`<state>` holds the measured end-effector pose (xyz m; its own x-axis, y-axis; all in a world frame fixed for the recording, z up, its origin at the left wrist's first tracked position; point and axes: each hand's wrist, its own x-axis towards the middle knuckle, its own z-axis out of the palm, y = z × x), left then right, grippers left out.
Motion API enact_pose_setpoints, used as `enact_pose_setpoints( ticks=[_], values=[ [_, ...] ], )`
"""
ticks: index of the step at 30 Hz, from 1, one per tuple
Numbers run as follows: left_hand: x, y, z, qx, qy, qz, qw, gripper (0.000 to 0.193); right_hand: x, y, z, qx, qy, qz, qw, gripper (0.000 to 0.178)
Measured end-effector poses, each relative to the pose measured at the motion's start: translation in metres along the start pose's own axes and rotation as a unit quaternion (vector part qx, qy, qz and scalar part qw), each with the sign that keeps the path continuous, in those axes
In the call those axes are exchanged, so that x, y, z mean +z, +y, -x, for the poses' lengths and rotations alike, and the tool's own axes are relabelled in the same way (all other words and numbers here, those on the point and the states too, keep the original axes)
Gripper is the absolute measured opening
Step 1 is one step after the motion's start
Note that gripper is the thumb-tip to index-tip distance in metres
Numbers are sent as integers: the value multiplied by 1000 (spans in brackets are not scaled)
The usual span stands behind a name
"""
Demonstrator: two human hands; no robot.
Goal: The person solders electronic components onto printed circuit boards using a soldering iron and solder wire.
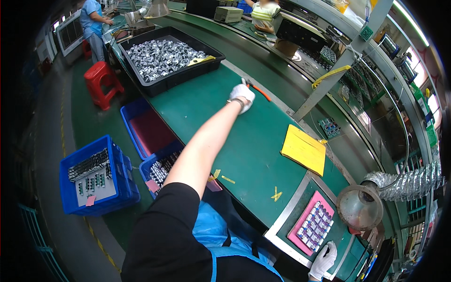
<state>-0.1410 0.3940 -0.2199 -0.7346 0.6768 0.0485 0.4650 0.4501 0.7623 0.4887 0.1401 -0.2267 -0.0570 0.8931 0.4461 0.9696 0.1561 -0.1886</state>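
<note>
My left arm stretches far across the green bench. The white-gloved left hand (243, 97) is closed at the head of orange-handled pliers (260, 91), whose handles point away to the right; its fingertips are partly hidden. A dark band circles that wrist. At lower right, my white-gloved right hand (323, 260) lies with its fingers extended, beside the near corner of a pink foam tray (295, 233). Rows of small white-and-purple components (315, 226) stand on the foam. Under it is a dark board with a pale metal frame (287, 215).
A black bin (155, 87) of small metal parts stands at the far left. A yellow folder (304, 149) lies right of centre. A fume hood (360, 207) with a foil duct overhangs the right side. Blue crates (123, 188) and a red stool (97, 84) stand left; two people work beyond.
</note>
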Motion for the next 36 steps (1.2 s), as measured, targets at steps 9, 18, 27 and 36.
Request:
enact_pose_setpoints(
  ticks=[9, 18, 27, 36],
  values=[
    [-33, 38, 56, 160, 11, -146, 976, 65, -18, -17, 3, -22, -1, 25, 999, 29],
    [-237, -85, 19, 20, 72, -378, 923, 42, -17, -16, -2, -72, 30, 68, 995, 21],
    [-211, -129, 4, 108, 186, -398, 892, 23, -22, -26, -6, -43, 46, 45, 997, 25],
    [-182, -89, 98, 159, 183, -374, 895, 15, -24, -19, 2, -63, 52, 54, 995, 23]
  ],
)
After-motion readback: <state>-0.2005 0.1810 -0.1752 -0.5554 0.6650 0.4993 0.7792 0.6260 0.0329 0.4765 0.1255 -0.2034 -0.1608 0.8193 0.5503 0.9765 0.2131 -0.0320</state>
